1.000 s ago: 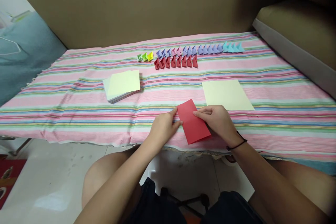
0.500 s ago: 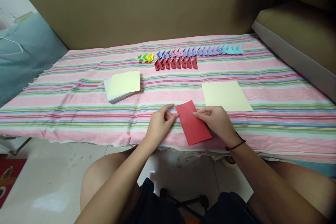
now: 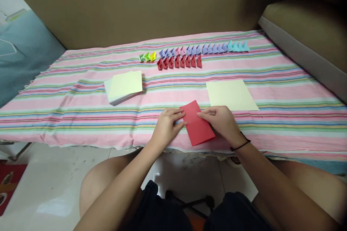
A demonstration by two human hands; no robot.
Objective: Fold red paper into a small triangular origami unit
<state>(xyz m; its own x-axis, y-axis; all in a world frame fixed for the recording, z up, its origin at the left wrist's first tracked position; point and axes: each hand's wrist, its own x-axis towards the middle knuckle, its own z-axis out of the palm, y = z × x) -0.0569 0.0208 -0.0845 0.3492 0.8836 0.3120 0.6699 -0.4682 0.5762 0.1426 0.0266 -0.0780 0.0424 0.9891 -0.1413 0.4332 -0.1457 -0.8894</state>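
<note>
A red sheet of paper (image 3: 199, 126), folded into a narrow rectangle, lies at a slant near the front edge of the striped cloth. My left hand (image 3: 168, 124) is at its left edge, thumb and fingertips on the paper. From the right, my right hand (image 3: 221, 121) grips the opposite edge, thumb on top and the other fingers partly hidden. A dark band circles my right wrist. Just behind my right hand is a pale yellow sheet (image 3: 231, 94), lying flat.
A paper stack (image 3: 124, 86) topped with pale yellow sits at left. Farther back stand rows of small folded paper pieces: red ones (image 3: 179, 62), purple ones (image 3: 214, 48), light blue ones (image 3: 238, 46) and green ones (image 3: 147, 57). The sofa back (image 3: 151, 7) rises behind the striped cloth (image 3: 89, 115).
My left hand has moved onto the red paper's left edge, its fingertips now resting on the sheet. My right hand keeps its grip. The whole view has shifted slightly.
</note>
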